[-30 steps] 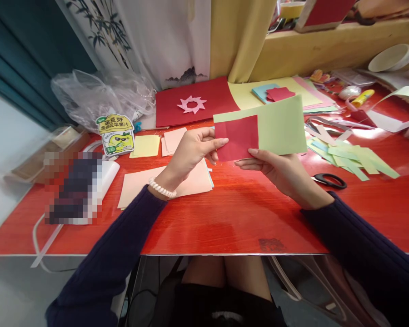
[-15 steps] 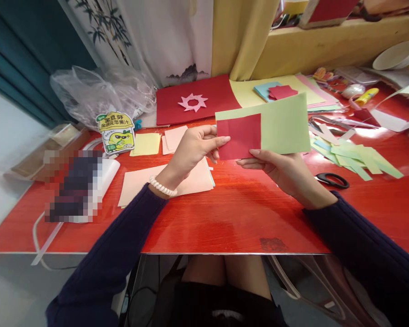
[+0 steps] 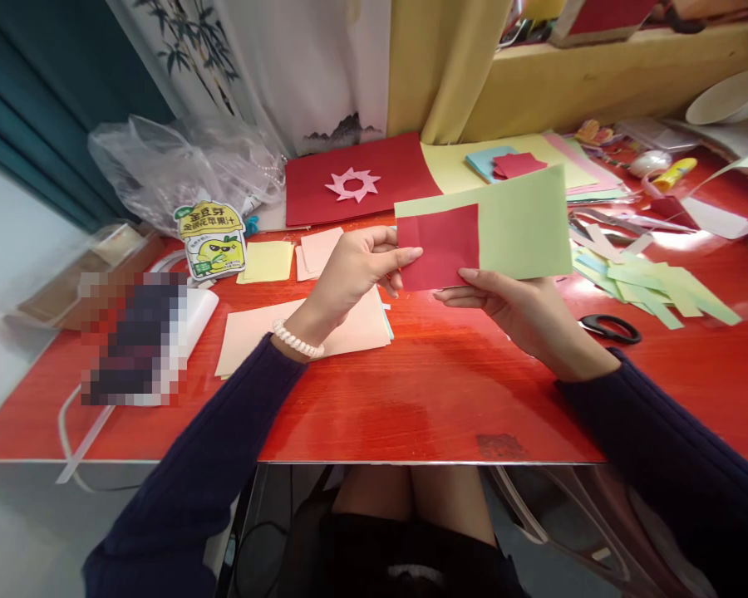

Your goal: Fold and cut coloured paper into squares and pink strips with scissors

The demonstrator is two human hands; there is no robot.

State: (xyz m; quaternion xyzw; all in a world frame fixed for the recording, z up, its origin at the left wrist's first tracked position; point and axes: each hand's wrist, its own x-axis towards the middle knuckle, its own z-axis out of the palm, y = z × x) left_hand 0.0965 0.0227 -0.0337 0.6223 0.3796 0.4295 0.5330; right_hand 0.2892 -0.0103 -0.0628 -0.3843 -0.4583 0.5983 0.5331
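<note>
A square of red paper (image 3: 444,241) lies over the left part of a longer light green paper strip (image 3: 524,224), both held up above the table. My left hand (image 3: 367,270) pinches their left edge, its thumb on the red square. At the lower edge, my right hand (image 3: 504,311) grips both sheets, with the thumb in front near the red square's lower right corner and the fingers behind. Beneath my left wrist a stack of pale pink paper (image 3: 299,328) rests on the table.
Black-handled scissors (image 3: 611,329) and several green paper offcuts (image 3: 654,278) lie at right. A pink paper ring (image 3: 352,184) sits on red sheets (image 3: 399,166) at the back. Yellow squares (image 3: 265,262), a drink pouch (image 3: 212,241) and a plastic bag (image 3: 180,170) are at left.
Both hands keep the same hold on the red square and the green strip. The green strip's right end has shifted very slightly up and to the right.
</note>
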